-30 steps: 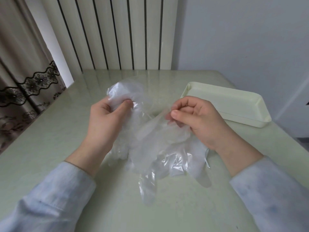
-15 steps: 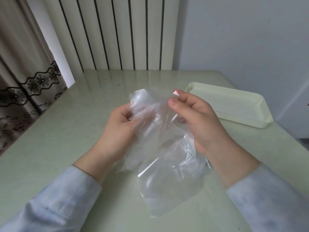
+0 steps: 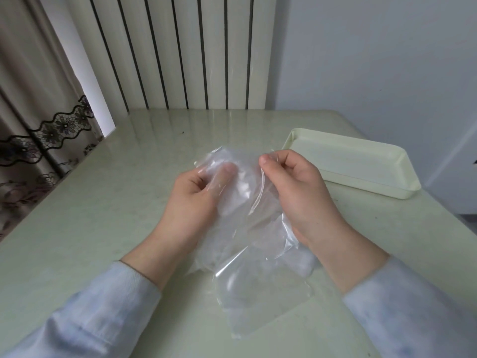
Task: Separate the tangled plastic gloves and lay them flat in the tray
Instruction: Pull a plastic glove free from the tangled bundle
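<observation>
A bundle of clear plastic gloves (image 3: 247, 244) hangs between my hands above the table's middle, its lower end trailing onto the tabletop. My left hand (image 3: 192, 200) grips the upper left part of the bundle, thumb partly under the film. My right hand (image 3: 296, 187) pinches the top right edge between thumb and forefinger. The cream tray (image 3: 402, 177) lies on the table to the right, beyond my right hand, with nothing visible in it.
The pale green table (image 3: 103, 215) stretches to a white radiator (image 3: 180, 52) at the back. A patterned curtain (image 3: 38, 125) hangs at the left. A grey wall stands behind the tray.
My hands came closer together and lifted the bundle; the film now hangs as one long sheet toward me instead of spreading wide.
</observation>
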`<control>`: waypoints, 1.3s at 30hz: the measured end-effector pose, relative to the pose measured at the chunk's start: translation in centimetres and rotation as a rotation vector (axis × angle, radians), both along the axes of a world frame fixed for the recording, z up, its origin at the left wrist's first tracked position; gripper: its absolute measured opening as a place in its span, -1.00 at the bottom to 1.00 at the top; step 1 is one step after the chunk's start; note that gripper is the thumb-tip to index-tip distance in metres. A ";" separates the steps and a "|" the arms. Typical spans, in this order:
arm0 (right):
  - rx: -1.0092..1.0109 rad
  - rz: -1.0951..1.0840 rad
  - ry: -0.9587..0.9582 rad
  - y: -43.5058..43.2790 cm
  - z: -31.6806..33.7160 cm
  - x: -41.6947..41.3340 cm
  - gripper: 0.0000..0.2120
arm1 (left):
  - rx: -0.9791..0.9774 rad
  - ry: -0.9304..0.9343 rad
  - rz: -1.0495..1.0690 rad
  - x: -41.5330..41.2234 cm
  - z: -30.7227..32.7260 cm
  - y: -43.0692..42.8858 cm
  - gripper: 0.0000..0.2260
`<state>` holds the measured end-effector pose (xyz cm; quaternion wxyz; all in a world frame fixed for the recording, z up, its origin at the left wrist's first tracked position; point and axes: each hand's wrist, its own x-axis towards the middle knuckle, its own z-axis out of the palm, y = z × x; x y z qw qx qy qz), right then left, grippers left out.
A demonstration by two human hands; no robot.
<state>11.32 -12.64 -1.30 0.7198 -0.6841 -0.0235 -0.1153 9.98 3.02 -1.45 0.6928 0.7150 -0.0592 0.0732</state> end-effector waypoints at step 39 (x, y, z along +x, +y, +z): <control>-0.294 0.347 0.220 -3.8 1.0 0.2 -0.62 | -0.081 -0.113 0.352 2.1 -0.4 2.2 -0.85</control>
